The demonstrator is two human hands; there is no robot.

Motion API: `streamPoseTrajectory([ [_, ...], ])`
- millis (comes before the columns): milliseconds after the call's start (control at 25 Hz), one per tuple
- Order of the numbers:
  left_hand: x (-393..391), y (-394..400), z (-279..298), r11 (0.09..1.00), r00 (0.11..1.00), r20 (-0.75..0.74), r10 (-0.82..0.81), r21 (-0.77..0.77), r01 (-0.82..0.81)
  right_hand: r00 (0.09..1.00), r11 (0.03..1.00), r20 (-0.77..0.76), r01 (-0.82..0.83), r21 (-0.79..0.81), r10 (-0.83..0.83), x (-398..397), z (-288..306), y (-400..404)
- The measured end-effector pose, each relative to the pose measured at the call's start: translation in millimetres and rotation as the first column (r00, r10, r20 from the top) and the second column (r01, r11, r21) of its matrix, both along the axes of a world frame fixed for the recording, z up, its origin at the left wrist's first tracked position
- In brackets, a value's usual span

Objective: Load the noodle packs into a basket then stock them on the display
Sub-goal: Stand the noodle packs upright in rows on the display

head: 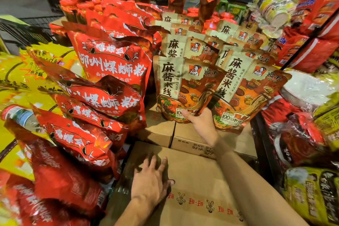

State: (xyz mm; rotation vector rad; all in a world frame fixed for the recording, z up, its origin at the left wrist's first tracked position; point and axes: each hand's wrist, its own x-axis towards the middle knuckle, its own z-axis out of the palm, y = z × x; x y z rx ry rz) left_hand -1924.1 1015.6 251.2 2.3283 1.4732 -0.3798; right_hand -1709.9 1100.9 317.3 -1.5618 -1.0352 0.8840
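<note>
**Front pack being seated in the display row**

At the front of the beige-and-orange row, in the head view, the right hand [200, 122] is pinching the bottom edge of the foremost beige-and-orange plastic noodle pack [185, 86], thumb lying on its printed face and the other fingers hidden behind it. The pack is standing upright, its base sitting on the upper brown cardboard cartons [159, 130] that are serving as the counter for this display. A neighbouring beige pack [245, 93] is leaning just beside it, touching its right edge, with more of the same kind filing back behind both. The left hand [152, 181] is lying flat, fingers spread and holding nothing, on the large near brown cardboard box [201, 189].

To the left, the glossy red noodle bags [108, 64] are standing and slumping in a loose pile. No basket is showing anywhere in this view.

The risk, as I judge it, is tipping: the pack is being held only at its lower edge, so if that grip is let go before the base is settling square, it may be falling forward off the carton edge, or nudging the leaning neighbour and starting the row sliding. The slumped red bags look ready to slip as well.
</note>
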Motion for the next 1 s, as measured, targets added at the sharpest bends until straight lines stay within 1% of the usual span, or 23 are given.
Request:
streamPoseTrajectory([
  [120, 0, 1, -2, 1.000, 1.000, -0.016, -0.015, -0.002, 0.015, 1.000, 1.000, 0.000, 0.012, -0.003, -0.012, -3, 1, 12],
  [320, 2, 3, -3, 1.000, 1.000, -0.017, 0.001, 0.001, -0.001, 0.999, 0.999, 0.003, -0.038, -0.038, 0.038, -1, 1, 13],
  [520, -1, 4, -1, 1.000, 1.000, -0.008, 0.004, -0.013, -0.004, 0.999, 0.998, -0.024, 0.023, -0.065, -0.025, -6, 6, 7],
  [640, -1, 4, 1, 1.000, 1.000, -0.016, -0.007, -0.018, 0.007, 0.998, 0.994, 0.009, 0.068, -0.082, -0.067, -7, 12, 0],
  [760, -3, 5, 8, 0.999, 1.000, -0.024, -0.018, -0.028, 0.017, 0.990, 0.988, 0.116, 0.098, -0.115, -0.085, -8, 24, -13],
  [840, -3, 7, 19, 1.000, 1.000, 0.013, 0.022, -0.015, -0.021, 0.967, 0.981, 0.239, 0.127, -0.148, -0.089, -12, 38, -26],
  [880, 0, 7, 28, 0.999, 0.999, 0.036, 0.039, 0.014, -0.040, 0.941, 0.976, 0.327, 0.146, -0.162, -0.087, -13, 46, -34],
  [960, 8, 9, 52, 0.993, 0.997, 0.070, 0.045, 0.105, -0.053, 0.857, 0.968, 0.512, 0.175, -0.178, -0.061, -17, 63, -51],
  [1000, 13, 10, 65, 0.987, 0.996, 0.080, 0.035, 0.152, -0.047, 0.814, 0.966, 0.579, 0.185, -0.182, -0.047, -19, 74, -59],
])
